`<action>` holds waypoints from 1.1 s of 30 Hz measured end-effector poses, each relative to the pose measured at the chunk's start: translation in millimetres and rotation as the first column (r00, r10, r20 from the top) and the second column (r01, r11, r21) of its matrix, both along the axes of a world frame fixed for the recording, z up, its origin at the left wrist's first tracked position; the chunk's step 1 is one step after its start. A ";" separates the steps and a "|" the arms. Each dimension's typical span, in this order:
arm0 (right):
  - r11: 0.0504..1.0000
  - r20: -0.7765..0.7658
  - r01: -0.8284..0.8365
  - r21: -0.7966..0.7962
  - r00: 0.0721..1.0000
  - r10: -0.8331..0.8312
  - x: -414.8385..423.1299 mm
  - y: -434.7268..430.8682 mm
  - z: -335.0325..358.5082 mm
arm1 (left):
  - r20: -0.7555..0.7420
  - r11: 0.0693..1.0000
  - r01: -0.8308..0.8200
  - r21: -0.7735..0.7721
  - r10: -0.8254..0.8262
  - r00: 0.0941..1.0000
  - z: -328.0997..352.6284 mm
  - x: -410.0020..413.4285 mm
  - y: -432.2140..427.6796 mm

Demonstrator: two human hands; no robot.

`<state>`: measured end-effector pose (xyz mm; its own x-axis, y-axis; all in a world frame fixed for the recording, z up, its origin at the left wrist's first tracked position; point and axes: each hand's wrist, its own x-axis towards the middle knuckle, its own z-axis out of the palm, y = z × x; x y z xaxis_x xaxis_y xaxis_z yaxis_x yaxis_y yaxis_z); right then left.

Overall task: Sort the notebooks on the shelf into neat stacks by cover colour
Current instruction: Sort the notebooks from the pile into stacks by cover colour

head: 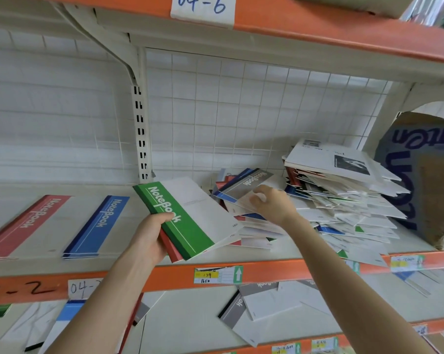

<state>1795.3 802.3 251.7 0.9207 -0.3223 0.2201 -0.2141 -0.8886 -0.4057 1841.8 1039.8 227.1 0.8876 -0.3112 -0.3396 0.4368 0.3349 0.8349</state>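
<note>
**Q:** What did the near hand hold, and why there?

**A:** The left hand [149,238] was closed round the spine end of a green notebook [187,215], thumb on the cover. A red notebook [171,247] was clamped beneath it. The pair was held tilted above the front part of the shelf [287,254]. This was judged to be a carrying position that left the other hand free to pick.

**Q:** And the other hand?

**A:** The right hand [272,204] reached further in. Its fingers were curled onto the white part of a grey notebook [249,185] lying on top at the left edge of the loose heap [343,205]. The view was blurred there, so the grip appeared to be a thumb-and-finger pinch rather than a flat touch.

**Q:** Where was the sorted stock?

**A:** It was on the same shelf, to the left. A red stack [29,223] and a blue stack [98,226] lay flat side by side, apart, with their colour bands running the same way. That layout let each colour be read from the front. No green or grey stack was in view, and most notebooks were unsorted in the heap, so the task was judged to be at an early stage.

**Q:** What lay behind?

**A:** A cardboard box [425,187] stood just beside the heap on the right. The wire grid panel [241,103] closed off the back of the shelf and served as a rear stop.
</note>
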 end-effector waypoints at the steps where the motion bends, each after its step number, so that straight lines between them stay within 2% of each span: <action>1: 0.999 -0.067 0.048 -0.003 0.997 -0.048 2.3 -5.8 -0.1 | -0.003 1.000 -0.007 0.015 0.007 1.000 0.0 -0.2 0.1; 4: 0.990 -0.201 0.076 -0.121 0.975 -0.100 5.0 -8.7 1.9 | -0.007 0.998 -0.021 0.055 0.021 1.000 1.0 -2.2 -1.6; 7: 0.936 -0.296 -0.034 -0.349 0.952 -0.076 8.6 -11.0 4.2 | -0.022 0.998 -0.026 0.063 0.028 0.999 -0.2 -2.6 -2.9; 9: 0.893 -0.351 -0.111 -0.436 0.935 -0.055 9.3 -12.0 5.1 | -0.033 0.998 -0.024 0.061 0.026 0.999 -0.4 -2.7 -3.0; 12: 0.833 -0.350 -0.160 -0.529 0.936 -0.042 7.4 -7.3 5.9 | -0.033 0.998 -0.019 0.052 0.021 0.999 -0.3 -3.6 -2.6; 15: 0.801 -0.267 -0.099 -0.591 0.960 -0.078 4.1 -0.1 6.7 | -0.034 0.998 -0.019 0.051 0.021 0.999 -1.8 -5.1 -2.1; 22: 0.904 -0.074 0.004 -0.427 0.996 -0.040 -0.5 4.3 1.8 | -0.048 0.993 -0.001 0.121 0.007 0.999 -3.6 -6.0 -2.1; 25: 0.976 -0.082 0.013 -0.216 0.996 -0.032 3.3 -4.8 -6.4 | -0.053 0.993 -0.001 0.116 0.007 0.999 -4.4 -6.2 -2.6; 28: 0.998 -0.109 0.044 -0.038 0.993 -0.048 6.1 -12.5 -7.0 | -0.059 0.994 -0.004 0.107 0.011 0.998 -4.5 -7.2 -1.7; 30: 0.999 -0.113 0.052 -0.012 0.992 -0.053 7.1 -14.2 -2.7 | -0.056 0.993 -0.004 0.116 0.011 0.998 -4.5 -7.0 -1.4; 33: 0.998 -0.139 0.008 -0.059 0.990 -0.016 6.5 -14.2 3.1 | -0.048 0.990 -0.004 0.138 0.011 0.999 -4.1 -6.1 -0.9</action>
<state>1801.8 788.1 254.9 0.9398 -0.3242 0.1080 -0.2761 -0.9066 -0.3191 1835.7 1038.8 223.0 0.8712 -0.2519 -0.4214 0.4758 0.2216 0.8512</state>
